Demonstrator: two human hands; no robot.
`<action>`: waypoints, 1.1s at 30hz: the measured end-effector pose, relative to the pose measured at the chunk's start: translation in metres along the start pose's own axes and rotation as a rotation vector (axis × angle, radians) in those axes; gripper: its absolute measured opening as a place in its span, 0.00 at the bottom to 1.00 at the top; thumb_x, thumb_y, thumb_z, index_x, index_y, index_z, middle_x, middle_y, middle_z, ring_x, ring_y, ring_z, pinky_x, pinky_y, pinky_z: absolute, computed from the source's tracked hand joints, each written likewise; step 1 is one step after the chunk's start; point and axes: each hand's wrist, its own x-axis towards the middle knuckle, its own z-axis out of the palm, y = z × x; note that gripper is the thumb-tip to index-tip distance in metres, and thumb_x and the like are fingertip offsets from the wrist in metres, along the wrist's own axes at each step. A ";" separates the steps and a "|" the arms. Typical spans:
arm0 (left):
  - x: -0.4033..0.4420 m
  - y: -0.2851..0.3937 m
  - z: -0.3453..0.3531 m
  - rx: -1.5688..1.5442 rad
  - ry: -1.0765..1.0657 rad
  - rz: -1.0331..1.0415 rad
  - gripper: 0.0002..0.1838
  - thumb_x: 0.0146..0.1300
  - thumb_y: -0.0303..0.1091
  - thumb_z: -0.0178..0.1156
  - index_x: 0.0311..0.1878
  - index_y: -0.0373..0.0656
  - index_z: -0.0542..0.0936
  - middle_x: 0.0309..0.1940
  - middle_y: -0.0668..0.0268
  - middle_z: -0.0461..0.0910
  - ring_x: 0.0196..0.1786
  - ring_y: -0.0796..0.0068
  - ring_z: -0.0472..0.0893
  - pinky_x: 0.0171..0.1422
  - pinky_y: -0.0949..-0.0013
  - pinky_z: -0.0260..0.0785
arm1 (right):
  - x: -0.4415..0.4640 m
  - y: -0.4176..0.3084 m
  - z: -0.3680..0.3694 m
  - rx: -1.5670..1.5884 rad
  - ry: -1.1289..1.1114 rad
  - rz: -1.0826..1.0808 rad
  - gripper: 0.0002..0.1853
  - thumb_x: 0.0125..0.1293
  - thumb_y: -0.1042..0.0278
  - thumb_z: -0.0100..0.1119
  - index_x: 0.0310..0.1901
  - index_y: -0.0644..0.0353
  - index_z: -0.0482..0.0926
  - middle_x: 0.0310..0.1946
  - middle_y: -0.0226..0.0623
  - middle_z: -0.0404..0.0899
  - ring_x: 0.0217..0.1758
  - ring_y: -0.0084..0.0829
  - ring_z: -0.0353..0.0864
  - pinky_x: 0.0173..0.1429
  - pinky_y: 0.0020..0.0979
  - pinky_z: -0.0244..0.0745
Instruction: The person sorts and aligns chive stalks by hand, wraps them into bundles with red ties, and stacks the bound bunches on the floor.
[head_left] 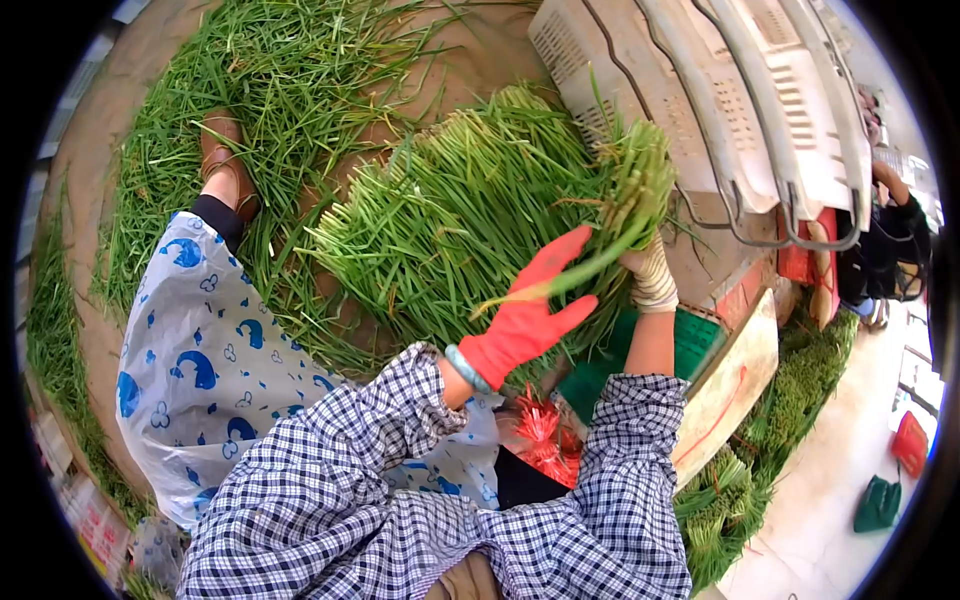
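Note:
My right hand [652, 276], in a white striped glove, is closed around the lower part of a bunch of garlic chives [640, 180], held upright with its pale cut ends upward. Left of it, my left hand [525, 318] wears a red rubber glove, its fingers spread apart. One loose, blurred stalk [590, 268] crosses in front of the red glove toward the bunch; whether the hand touches it I cannot tell. Just beyond both hands lies a big pile of chives [460, 190], stacked with pale ends to the upper left.
White plastic crates [690, 90] with metal handles stand at upper right. More loose greens [270, 60] cover the ground around my shoe [222, 150]. Red plastic ties [542, 440] lie near my lap. Beside my right arm are a wooden board [730, 385] and bundled greens [725, 500].

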 end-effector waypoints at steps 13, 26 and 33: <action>-0.007 0.092 0.018 -0.811 0.097 -0.185 0.37 0.48 0.25 0.73 0.64 0.42 0.70 0.56 0.63 0.77 0.58 0.70 0.76 0.62 0.63 0.70 | -0.073 -0.187 0.123 -0.658 -0.150 -0.121 0.52 0.48 0.72 0.67 0.75 0.62 0.50 0.63 0.50 0.68 0.65 0.39 0.69 0.68 0.34 0.65; -0.139 0.155 -0.035 -1.653 0.205 -0.078 0.42 0.61 0.67 0.57 0.70 0.48 0.65 0.65 0.60 0.71 0.66 0.57 0.71 0.74 0.50 0.60 | -0.137 -0.237 0.260 -1.339 -0.574 -0.148 0.52 0.49 0.53 0.72 0.72 0.67 0.56 0.64 0.60 0.68 0.64 0.46 0.73 0.66 0.35 0.69; -0.198 0.122 -0.055 -1.626 0.550 -0.390 0.45 0.60 0.75 0.49 0.69 0.48 0.67 0.66 0.60 0.70 0.66 0.60 0.71 0.72 0.55 0.61 | -0.102 -0.191 0.348 -1.544 -1.049 0.543 0.46 0.56 0.33 0.57 0.70 0.60 0.64 0.56 0.51 0.78 0.56 0.39 0.81 0.61 0.35 0.72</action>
